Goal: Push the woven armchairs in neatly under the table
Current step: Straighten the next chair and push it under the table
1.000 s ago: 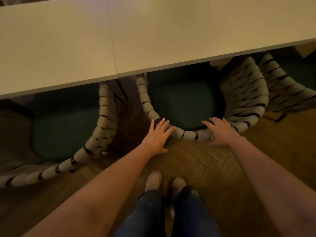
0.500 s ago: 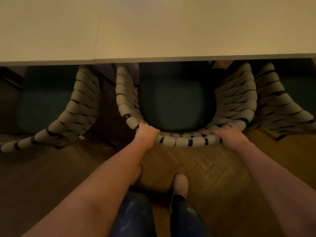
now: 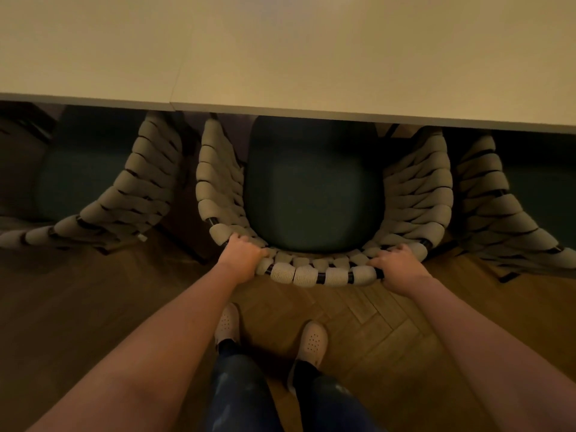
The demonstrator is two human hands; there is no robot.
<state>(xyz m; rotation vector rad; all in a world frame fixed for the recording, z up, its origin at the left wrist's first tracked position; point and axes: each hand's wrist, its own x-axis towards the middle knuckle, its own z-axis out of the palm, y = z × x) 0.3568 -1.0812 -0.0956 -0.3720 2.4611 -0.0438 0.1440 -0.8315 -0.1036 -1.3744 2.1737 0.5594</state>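
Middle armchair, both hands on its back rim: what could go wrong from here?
1. The middle armchair has its woven right side very close to the right armchair; pushing in may make them rub or snag.
2. Its arms pass under the table edge; the clearance is hidden, so they might knock the underside.
3. The left hand and right hand grip the rim apart; uneven force could skew it toward the left armchair.

table (image 3: pixel 311 57): plain pale cream | middle armchair (image 3: pixel 321 274): cream woven bands over a black frame | cushion (image 3: pixel 311 194): dark teal, maybe green, the light is dim | floor (image 3: pixel 374 319): brown wood, herringbone | shoes (image 3: pixel 313 341): white, dotted with holes | jeans (image 3: pixel 240 394): dark blue, pale blotches
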